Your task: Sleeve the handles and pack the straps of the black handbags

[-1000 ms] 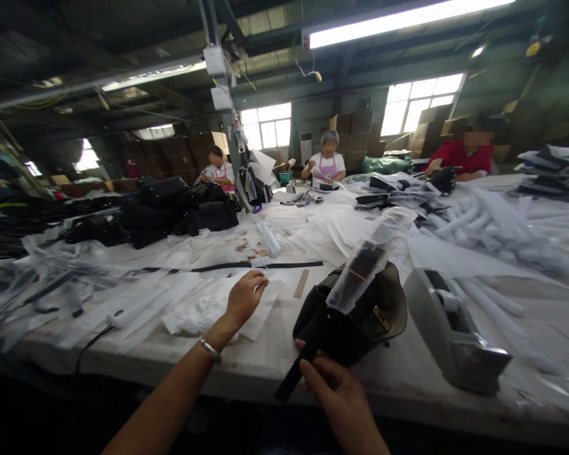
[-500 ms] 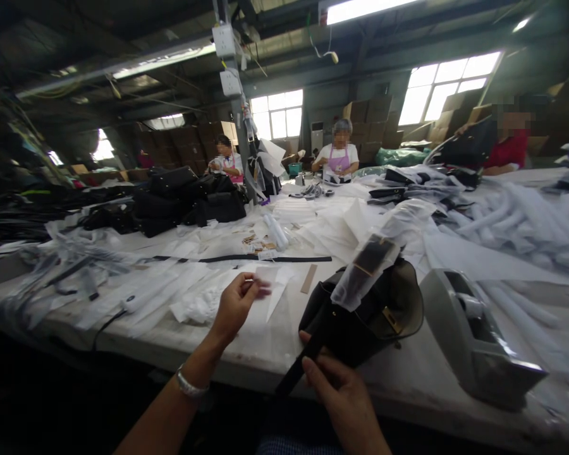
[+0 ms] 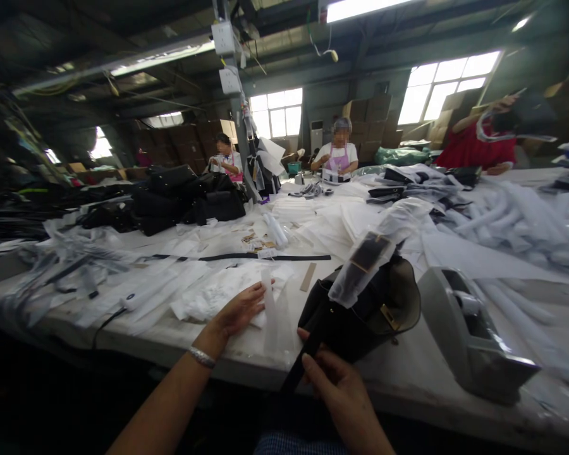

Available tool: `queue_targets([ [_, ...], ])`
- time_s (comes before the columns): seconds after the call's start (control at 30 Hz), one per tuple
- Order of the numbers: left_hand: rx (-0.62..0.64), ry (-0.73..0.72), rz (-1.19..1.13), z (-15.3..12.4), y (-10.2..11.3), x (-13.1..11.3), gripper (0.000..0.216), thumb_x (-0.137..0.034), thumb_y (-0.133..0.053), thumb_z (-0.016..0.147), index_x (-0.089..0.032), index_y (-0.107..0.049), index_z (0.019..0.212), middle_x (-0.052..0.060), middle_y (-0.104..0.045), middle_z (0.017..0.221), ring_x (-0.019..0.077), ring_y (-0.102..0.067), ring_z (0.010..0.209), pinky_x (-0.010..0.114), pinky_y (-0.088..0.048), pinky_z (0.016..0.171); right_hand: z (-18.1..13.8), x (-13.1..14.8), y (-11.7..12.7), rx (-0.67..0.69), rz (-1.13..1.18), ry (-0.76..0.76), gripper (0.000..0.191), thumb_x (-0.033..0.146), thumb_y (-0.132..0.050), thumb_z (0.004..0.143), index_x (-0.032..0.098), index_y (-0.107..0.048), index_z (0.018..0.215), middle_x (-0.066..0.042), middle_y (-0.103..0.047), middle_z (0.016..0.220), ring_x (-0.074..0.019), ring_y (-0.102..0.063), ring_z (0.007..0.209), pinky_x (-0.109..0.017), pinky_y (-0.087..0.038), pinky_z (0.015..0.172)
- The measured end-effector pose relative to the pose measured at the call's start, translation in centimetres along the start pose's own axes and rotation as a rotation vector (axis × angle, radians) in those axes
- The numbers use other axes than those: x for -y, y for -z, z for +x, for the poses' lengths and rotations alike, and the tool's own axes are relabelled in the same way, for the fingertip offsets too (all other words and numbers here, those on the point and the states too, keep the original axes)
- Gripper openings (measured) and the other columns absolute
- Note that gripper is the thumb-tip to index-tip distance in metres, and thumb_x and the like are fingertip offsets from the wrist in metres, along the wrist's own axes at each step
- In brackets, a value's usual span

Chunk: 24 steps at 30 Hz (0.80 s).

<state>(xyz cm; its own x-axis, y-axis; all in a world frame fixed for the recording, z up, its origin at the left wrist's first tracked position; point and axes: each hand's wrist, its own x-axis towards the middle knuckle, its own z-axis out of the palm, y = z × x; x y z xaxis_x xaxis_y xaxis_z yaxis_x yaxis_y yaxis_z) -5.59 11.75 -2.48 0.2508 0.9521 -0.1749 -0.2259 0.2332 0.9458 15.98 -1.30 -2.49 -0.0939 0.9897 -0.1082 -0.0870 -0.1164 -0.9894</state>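
Observation:
My left hand (image 3: 243,311) has its thumb and fingers at the upper end of a clear plastic sleeve (image 3: 277,325), pinching it, with a fingertip showing behind the film. Between the thumb and fingers of my right hand (image 3: 336,379) is a black strap (image 3: 299,365), slanting down toward the table's front edge. Right behind that hand a black handbag (image 3: 334,328) lies tilted, its opening facing right, with a gold clasp plate inside the mouth. A plastic-wrapped dark piece (image 3: 363,268) rests across its top.
A grey tape dispenser (image 3: 469,335) stands right of the bag. Crumpled white wrapping (image 3: 203,294) lies left, and a long black strip (image 3: 232,256) stretches behind it. Black bags (image 3: 171,199) are piled at the back left. White-wrapped rolls (image 3: 526,221) heap at right. Several people work across the table.
My left hand has moved slightly right and down, and the plastic sleeve now stands raised at its fingers. My right hand stays on the strap. A co-worker at right has lifted a dark bag.

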Motion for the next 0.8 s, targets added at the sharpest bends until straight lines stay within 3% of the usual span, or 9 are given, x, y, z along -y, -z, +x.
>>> queue_targets([
  [0.17,-0.065,-0.093,-0.13,0.7,-0.5,-1.0,0.026,-0.03,-0.06,0.087,-0.016,-0.068,0.108,0.012,-0.054,0.142,0.0275,-0.051,0.128,0.039,-0.047,0.099,-0.1,0.5,-0.2,0.02,0.062,-0.038,0.042,0.058,-0.068,0.076,0.018,-0.077,0.085,-0.002,-0.057,0.064,-0.0146,-0.047,0.059,-0.023,-0.038,0.051],
  [0.3,-0.123,-0.181,-0.138,-0.4,-2.0,-2.2,0.019,-0.027,-0.067,0.085,-0.016,-0.067,0.1,0.01,-0.069,0.119,0.0191,-0.067,0.102,0.029,-0.052,0.088,-0.1,0.3,-0.2,0.009,0.071,-0.037,0.042,0.058,-0.069,0.074,0.018,-0.077,0.082,-0.001,-0.055,0.063,-0.013,-0.044,0.057,-0.023,-0.035,0.05],
  [0.4,-0.078,-0.183,0.023,-3.4,-3.4,-2.3,0.024,-0.024,-0.075,0.079,-0.015,-0.064,0.098,0.008,-0.076,0.098,0.0161,-0.071,0.079,0.025,-0.053,0.076,0.0,0.0,-0.2,-0.007,0.06,-0.035,0.04,0.057,-0.069,0.073,0.018,-0.075,0.073,-0.005,-0.062,0.076,-0.0134,-0.045,0.06,-0.024,-0.035,0.052],
  [0.57,-0.022,-0.065,0.253,-8.3,-4.4,0.1,0.029,-0.032,-0.075,0.079,-0.014,-0.063,0.099,0.009,-0.077,0.091,0.0193,-0.072,0.076,0.027,-0.053,0.069,-0.1,-0.2,-0.2,0.013,0.014,0.03,0.035,0.052,-0.067,0.079,0.019,-0.073,0.067,-0.007,-0.065,0.108,-0.0153,-0.047,0.069,-0.026,-0.037,0.058],
  [0.67,0.016,-0.052,0.284,-10.1,-4.9,1.4,0.024,-0.033,-0.074,0.08,-0.015,-0.067,0.094,0.008,-0.076,0.091,0.0198,-0.07,0.083,0.026,-0.052,0.073,-0.1,-0.6,-0.2,0.021,-0.011,0.025,0.037,0.053,-0.066,0.08,0.018,-0.07,0.067,-0.004,-0.065,0.085,-0.0152,-0.047,0.067,-0.026,-0.036,0.059],
  [0.8,0.033,-0.089,0.304,-10.8,-5.9,1.8,0.02,-0.034,-0.069,0.084,-0.015,-0.071,0.09,0.006,-0.075,0.086,0.0177,-0.068,0.08,0.023,-0.049,0.069,0.0,-0.7,-0.4,0.002,-0.06,0.024,0.04,0.054,-0.065,0.081,0.017,-0.068,0.066,0.002,-0.051,0.06,-0.0132,-0.043,0.061,-0.024,-0.032,0.056],
])
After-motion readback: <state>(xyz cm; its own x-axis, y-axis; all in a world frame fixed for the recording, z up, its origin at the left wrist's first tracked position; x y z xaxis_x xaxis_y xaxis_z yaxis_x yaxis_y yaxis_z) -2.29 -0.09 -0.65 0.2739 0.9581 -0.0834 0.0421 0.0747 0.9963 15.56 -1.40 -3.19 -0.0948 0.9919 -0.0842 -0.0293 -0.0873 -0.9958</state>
